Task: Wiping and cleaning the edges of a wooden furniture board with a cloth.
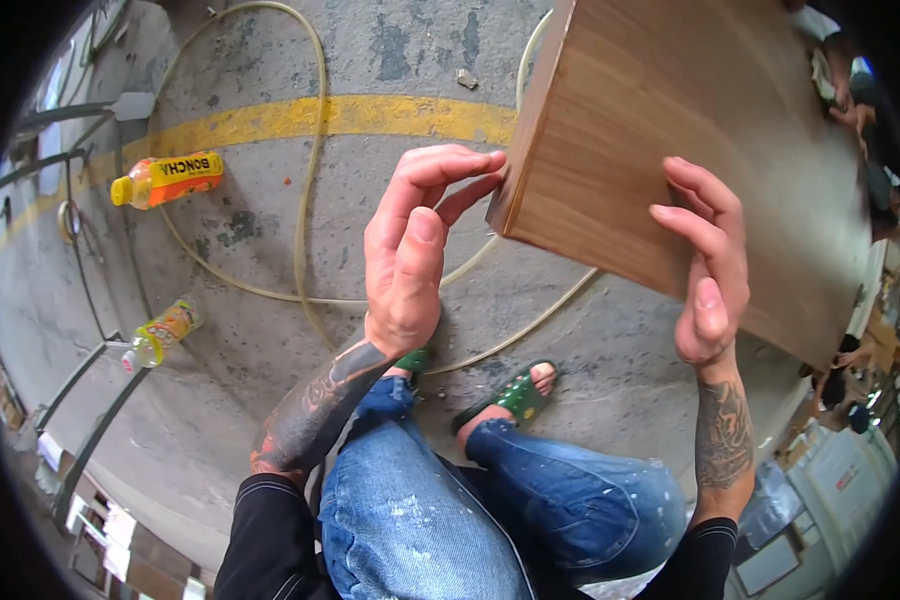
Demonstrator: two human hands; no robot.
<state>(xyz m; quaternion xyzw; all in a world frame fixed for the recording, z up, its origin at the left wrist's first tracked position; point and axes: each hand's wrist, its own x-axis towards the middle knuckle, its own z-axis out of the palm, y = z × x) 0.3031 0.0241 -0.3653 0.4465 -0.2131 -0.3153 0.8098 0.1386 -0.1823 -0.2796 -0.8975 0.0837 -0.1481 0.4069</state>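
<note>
A brown wood-grain board or cabinet top [660, 110] with a thick edge fills the upper right. My left hand [410, 235] is beside its near left corner, fingers bent and thumb apart, with fingertips at or very close to the side edge; contact is unclear. Over the board's near edge, my right hand [710, 260] has its fingers loosely curved and spread, and nothing shows in its grasp. Whether the right palm touches the edge cannot be seen.
A pale hose [315, 150] loops over the concrete floor, crossing a yellow painted line [400, 115]. At left lie an orange bottle [175, 180] and a clear bottle [165, 332], near metal frames [95, 435]. Other people's hands [850, 105] are along the board's far right side.
</note>
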